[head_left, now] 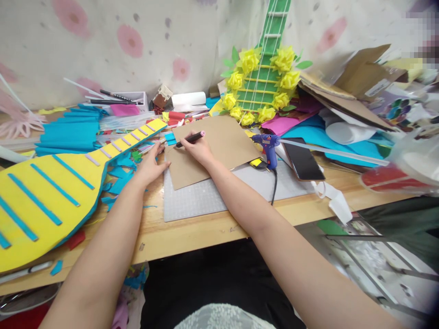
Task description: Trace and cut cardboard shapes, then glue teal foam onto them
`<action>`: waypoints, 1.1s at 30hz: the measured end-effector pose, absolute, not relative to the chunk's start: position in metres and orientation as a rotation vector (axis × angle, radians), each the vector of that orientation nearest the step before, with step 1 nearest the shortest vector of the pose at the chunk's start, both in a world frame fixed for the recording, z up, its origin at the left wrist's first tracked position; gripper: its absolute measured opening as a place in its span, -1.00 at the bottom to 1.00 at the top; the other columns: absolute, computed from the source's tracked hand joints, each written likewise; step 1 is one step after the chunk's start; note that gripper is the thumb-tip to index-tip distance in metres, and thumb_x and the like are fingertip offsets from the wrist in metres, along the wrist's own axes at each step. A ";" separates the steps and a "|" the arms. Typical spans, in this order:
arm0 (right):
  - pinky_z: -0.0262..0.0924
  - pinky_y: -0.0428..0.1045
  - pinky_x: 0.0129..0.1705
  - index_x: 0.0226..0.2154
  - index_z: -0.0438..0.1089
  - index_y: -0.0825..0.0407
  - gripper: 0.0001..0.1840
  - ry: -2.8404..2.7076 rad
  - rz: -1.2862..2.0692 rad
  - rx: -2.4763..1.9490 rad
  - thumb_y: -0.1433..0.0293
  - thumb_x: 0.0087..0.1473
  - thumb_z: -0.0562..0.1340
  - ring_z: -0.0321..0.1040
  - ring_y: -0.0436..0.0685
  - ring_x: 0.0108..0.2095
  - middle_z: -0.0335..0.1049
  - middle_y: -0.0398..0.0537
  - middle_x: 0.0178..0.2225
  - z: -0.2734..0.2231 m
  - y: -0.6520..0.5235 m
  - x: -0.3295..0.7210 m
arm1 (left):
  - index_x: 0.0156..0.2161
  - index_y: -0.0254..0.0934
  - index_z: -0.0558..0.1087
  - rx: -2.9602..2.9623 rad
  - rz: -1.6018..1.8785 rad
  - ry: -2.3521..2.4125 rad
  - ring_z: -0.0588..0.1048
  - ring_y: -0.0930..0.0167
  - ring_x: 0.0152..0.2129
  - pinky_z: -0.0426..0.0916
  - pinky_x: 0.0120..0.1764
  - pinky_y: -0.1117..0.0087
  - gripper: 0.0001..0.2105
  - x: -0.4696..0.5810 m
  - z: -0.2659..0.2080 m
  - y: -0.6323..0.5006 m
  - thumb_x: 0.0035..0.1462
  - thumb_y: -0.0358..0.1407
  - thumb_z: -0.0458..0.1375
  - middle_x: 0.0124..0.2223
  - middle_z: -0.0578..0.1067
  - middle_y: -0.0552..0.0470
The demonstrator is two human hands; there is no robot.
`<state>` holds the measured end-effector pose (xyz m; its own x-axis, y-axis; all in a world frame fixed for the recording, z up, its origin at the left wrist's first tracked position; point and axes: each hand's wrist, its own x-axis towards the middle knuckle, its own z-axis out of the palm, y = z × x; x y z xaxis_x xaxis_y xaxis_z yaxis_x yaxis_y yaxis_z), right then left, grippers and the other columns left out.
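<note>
A sheet of brown cardboard (pixel 222 137) lies partly over a grey cutting mat (pixel 195 205) on the wooden table. In my right hand (pixel 199 150) is a black marker (pixel 190 139) with a pink end, gripped above the left part of the cardboard. My left hand (pixel 151 164) rests at the cardboard's left edge, fingers apart, thumb touching or close to that edge. Just left of it stretches the neck of a yellow lute-shaped cutout (pixel 44 196) with blue and lilac strips. Where the marker's tip meets the sheet is too small to make out.
A blue glue gun (pixel 269 148) and a phone (pixel 303 160) lie right of the cardboard. Behind stands a green stringed instrument model (pixel 262 82) with yellow paper flowers. Blue paper scraps (pixel 120 178) litter the left side. A plastic-wrapped tub (pixel 401 171) sits at the right edge.
</note>
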<state>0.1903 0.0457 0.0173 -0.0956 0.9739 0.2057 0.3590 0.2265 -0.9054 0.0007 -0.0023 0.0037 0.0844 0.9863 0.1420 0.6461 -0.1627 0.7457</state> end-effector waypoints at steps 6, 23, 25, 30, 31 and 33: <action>0.21 0.08 -0.21 -0.50 0.22 -0.02 -0.77 -1.553 0.867 -1.331 0.17 -0.08 0.16 0.31 0.09 -0.41 0.33 -0.17 -0.50 0.019 0.047 0.191 | 0.29 -0.28 -0.02 1.865 0.897 1.601 0.18 0.24 0.19 0.06 0.19 0.19 -0.19 -0.001 0.002 -0.001 -0.06 -0.27 0.21 0.24 0.23 -0.21; 0.19 0.06 -0.22 -0.51 0.20 -0.02 -0.78 -1.559 0.876 -1.320 0.17 -0.09 0.14 0.30 0.09 -0.42 0.29 -0.17 -0.52 0.019 0.046 0.192 | 0.29 -0.25 -0.02 1.858 0.888 1.606 0.18 0.23 0.19 0.05 0.20 0.16 -0.20 0.002 0.005 -0.004 -0.06 -0.30 0.20 0.23 0.23 -0.19; 0.19 0.05 -0.23 -0.51 0.21 -0.02 -0.75 -1.590 0.889 -1.300 0.14 -0.08 0.15 0.30 0.08 -0.43 0.29 -0.17 -0.52 0.018 0.046 0.191 | 0.29 -0.27 -0.02 1.854 0.892 1.610 0.18 0.23 0.19 0.05 0.20 0.17 -0.20 0.002 0.005 -0.003 -0.06 -0.30 0.20 0.23 0.23 -0.20; 0.19 0.05 -0.23 -0.52 0.20 -0.02 -0.76 -1.573 0.862 -1.291 0.15 -0.09 0.15 0.28 0.07 -0.44 0.27 -0.18 -0.53 0.016 0.047 0.191 | 0.29 -0.27 -0.02 1.862 0.894 1.603 0.19 0.23 0.19 0.05 0.20 0.17 -0.19 0.001 0.004 -0.003 -0.06 -0.29 0.20 0.23 0.23 -0.20; 0.19 0.05 -0.23 -0.52 0.20 -0.02 -0.77 -1.557 0.853 -1.301 0.17 -0.10 0.15 0.28 0.07 -0.44 0.27 -0.18 -0.53 0.016 0.048 0.192 | 0.29 -0.27 -0.02 1.862 0.898 1.599 0.18 0.23 0.19 0.05 0.20 0.17 -0.19 0.001 0.004 -0.003 -0.06 -0.29 0.20 0.23 0.23 -0.20; 0.19 0.05 -0.23 -0.52 0.19 -0.02 -0.78 -1.530 0.847 -1.317 0.19 -0.10 0.14 0.28 0.07 -0.43 0.28 -0.18 -0.52 0.016 0.049 0.192 | 0.29 -0.27 -0.02 1.861 0.904 1.593 0.18 0.23 0.19 0.05 0.20 0.18 -0.20 0.000 0.003 -0.003 -0.06 -0.29 0.20 0.23 0.23 -0.20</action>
